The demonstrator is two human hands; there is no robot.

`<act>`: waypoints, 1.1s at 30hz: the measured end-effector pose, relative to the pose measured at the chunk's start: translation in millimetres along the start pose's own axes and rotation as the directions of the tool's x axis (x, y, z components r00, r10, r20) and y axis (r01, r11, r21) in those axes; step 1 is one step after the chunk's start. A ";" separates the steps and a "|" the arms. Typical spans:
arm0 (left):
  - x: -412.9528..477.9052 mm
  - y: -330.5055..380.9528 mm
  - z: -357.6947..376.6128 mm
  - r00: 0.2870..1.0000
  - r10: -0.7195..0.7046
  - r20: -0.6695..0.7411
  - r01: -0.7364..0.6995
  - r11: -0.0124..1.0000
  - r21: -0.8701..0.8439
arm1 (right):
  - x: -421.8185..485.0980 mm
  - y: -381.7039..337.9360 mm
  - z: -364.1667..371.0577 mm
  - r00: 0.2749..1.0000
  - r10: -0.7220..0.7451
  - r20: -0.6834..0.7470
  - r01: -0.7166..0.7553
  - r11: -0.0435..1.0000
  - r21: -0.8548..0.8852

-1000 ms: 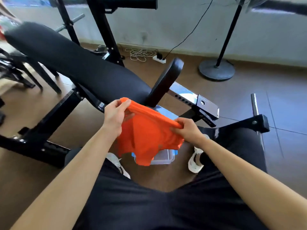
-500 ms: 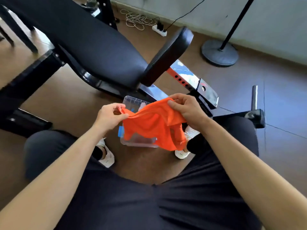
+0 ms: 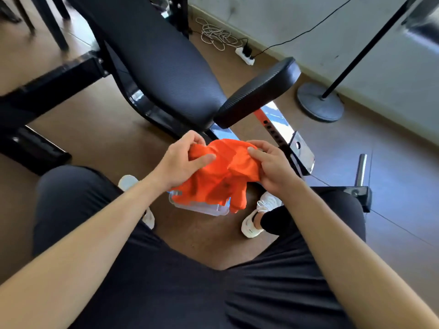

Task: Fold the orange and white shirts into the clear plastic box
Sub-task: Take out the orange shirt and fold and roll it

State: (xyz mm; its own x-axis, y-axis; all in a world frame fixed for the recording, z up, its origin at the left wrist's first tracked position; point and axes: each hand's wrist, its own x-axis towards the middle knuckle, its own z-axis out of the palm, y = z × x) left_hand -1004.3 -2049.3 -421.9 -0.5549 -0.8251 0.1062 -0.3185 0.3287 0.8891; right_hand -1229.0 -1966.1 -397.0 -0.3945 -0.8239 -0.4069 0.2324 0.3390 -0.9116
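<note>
1. The left hand (image 3: 183, 162) pinches the left part of the orange shirt (image 3: 223, 176), with the thumb lying on top of the cloth and the fingers curled over its far edge
2. The right hand (image 3: 273, 169) grips the right part in the same way, the thumb pressing on top and the other fingers hidden under the fabric. Both hands are closed on the cloth and stand near each other, so the shirt is bunched between them and not stretched flat
3. I think the hands are brought close like this to gather the shirt into a small bundle that can fit the container. The fold looks loose, not neat
4. The shirt hangs in the air, and its lower corners fall down over the clear plastic box (image 3: 202, 207). The box stands on the brown floor (image 3: 95, 129) between the two white shoes (image 3: 256, 217) of the person, directly under the hands, probably so the bundle can simply go down into it
5. I cannot tell what is inside the box, because the orange cloth covers most of it. The white shirt I cannot find here
6. Farther away is a black padded bench (image 3: 166, 67), and at the far right a round stand base (image 3: 320, 103) near the wall
</note>
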 end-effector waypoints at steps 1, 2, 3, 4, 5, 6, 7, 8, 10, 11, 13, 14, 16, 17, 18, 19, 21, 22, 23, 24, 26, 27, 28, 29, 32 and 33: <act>-4.0 6.0 3.1 0.998 0.054 0.025 -0.054 0.999 -0.001 | -0.9 0.9 5.4 1.000 0.007 0.009 -0.007 1.000 0.016; -7.4 9.8 5.8 0.993 0.098 0.059 -0.098 0.995 0.001 | -2.4 1.4 11.0 1.000 0.015 0.021 -0.016 0.999 0.034; -9.2 10.1 7.6 0.988 0.122 0.092 -0.123 0.992 0.003 | -4.5 1.7 16.9 0.999 0.024 0.038 -0.026 0.998 0.057; -10.0 9.2 9.9 0.984 0.137 0.116 -0.139 0.990 0.009 | -6.5 2.0 21.4 0.998 0.026 0.058 -0.031 0.997 0.075; -9.9 7.0 12.0 0.980 0.153 0.126 -0.158 0.987 0.024 | -8.5 2.4 25.6 0.996 0.027 0.080 -0.034 0.996 0.088; -9.5 5.0 13.4 0.977 0.178 0.120 -0.184 0.982 0.042 | -9.3 3.1 28.6 0.994 0.031 0.104 -0.040 0.995 0.092; -8.4 2.6 13.9 0.974 0.204 0.097 -0.209 0.977 0.047 | -9.9 3.9 31.1 0.991 0.038 0.130 -0.050 0.995 0.091; -7.0 0.5 13.2 0.975 0.216 0.059 -0.219 0.975 0.039 | -10.2 5.1 32.3 0.986 0.042 0.160 -0.056 0.995 0.082; -3.6 0.3 6.8 0.984 0.174 -0.044 -0.174 0.985 0.003 | -9.5 8.6 31.7 0.971 0.041 0.236 -0.046 0.999 0.015; -1.1 0.4 1.4 0.986 0.130 -0.106 -0.133 0.991 -0.018 | -9.4 11.3 30.1 0.958 0.036 0.284 -0.019 0.998 -0.061; 3.0 -1.1 -8.7 0.974 0.034 -0.223 -0.054 0.995 -0.084 | -12.3 17.8 24.9 0.923 0.026 0.383 0.081 0.962 -0.261; 4.4 -2.7 -12.2 0.964 -0.009 -0.267 -0.025 0.992 -0.125 | -15.2 21.8 23.0 0.906 0.034 0.421 0.127 0.929 -0.348; 5.8 -5.1 -16.2 0.945 -0.064 -0.321 0.008 0.985 -0.172 | -20.1 32.8 21.2 0.886 0.076 0.457 0.159 0.877 -0.454; 6.3 -6.4 -16.8 0.940 -0.076 -0.333 0.016 0.984 -0.180 | -21.7 38.2 21.6 0.884 0.087 0.460 0.167 0.860 -0.483; 6.5 -6.8 -16.8 0.939 -0.083 -0.335 0.019 0.982 -0.190 | -22.0 43.9 22.3 0.884 0.089 0.458 0.176 0.845 -0.505; 6.6 -6.6 -16.9 0.939 -0.086 -0.334 0.019 0.980 -0.200 | -20.5 50.0 22.6 0.894 0.084 0.440 0.186 0.825 -0.534; 6.2 -4.6 -17.3 0.939 -0.077 -0.335 0.009 0.980 -0.201 | -16.1 64.1 20.7 0.923 0.058 0.381 0.210 0.754 -0.623; 5.6 -3.0 -17.8 0.938 -0.073 -0.340 0.003 0.980 -0.201 | -12.8 71.3 18.0 0.934 0.046 0.353 0.212 0.723 -0.658; 5.0 -1.3 -18.6 0.935 -0.072 -0.347 -0.002 0.978 -0.209 | -10.6 77.5 15.9 0.949 0.022 0.316 0.208 0.709 -0.674; 4.2 0.4 -19.3 0.933 -0.075 -0.353 -0.005 0.975 -0.223 | -9.6 82.2 14.1 0.962 -0.015 0.271 0.201 0.709 -0.676; 3.6 3.3 -20.4 0.930 -0.092 -0.356 -0.005 0.965 -0.262 | -10.2 88.3 15.8 0.984 -0.116 0.136 0.178 0.725 -0.666; 3.9 4.8 -20.2 0.931 -0.104 -0.351 0.001 0.960 -0.281 | -11.2 90.6 19.3 0.983 -0.169 0.068 0.172 0.742 -0.648; 4.2 6.9 -19.7 0.932 -0.117 -0.343 0.010 0.954 -0.300 | -12.4 93.5 24.5 0.977 -0.212 0.021 0.178 0.762 -0.622; 5.4 8.8 -19.3 0.933 -0.130 -0.335 0.018 0.948 -0.317 | -13.0 97.4 31.0 0.973 -0.233 -0.002 0.185 0.777 -0.601; 9.1 17.2 -20.5 0.931 -0.159 -0.328 0.026 0.926 -0.376 | -9.7 111.1 51.5 0.982 -0.188 0.030 0.173 0.815 -0.554; 10.7 20.3 -22.5 0.928 -0.170 -0.332 0.022 0.914 -0.406 | -6.2 116.1 58.0 0.983 -0.174 0.051 0.173 0.811 -0.559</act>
State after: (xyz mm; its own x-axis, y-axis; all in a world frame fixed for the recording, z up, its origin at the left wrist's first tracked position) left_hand -999.4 -2061.8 -392.7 -0.2057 -0.9740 0.0952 0.0087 0.0954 0.9954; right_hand -1148.0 -1948.0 -497.0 -0.3827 -0.8926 -0.2385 -0.3772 0.3866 -0.8416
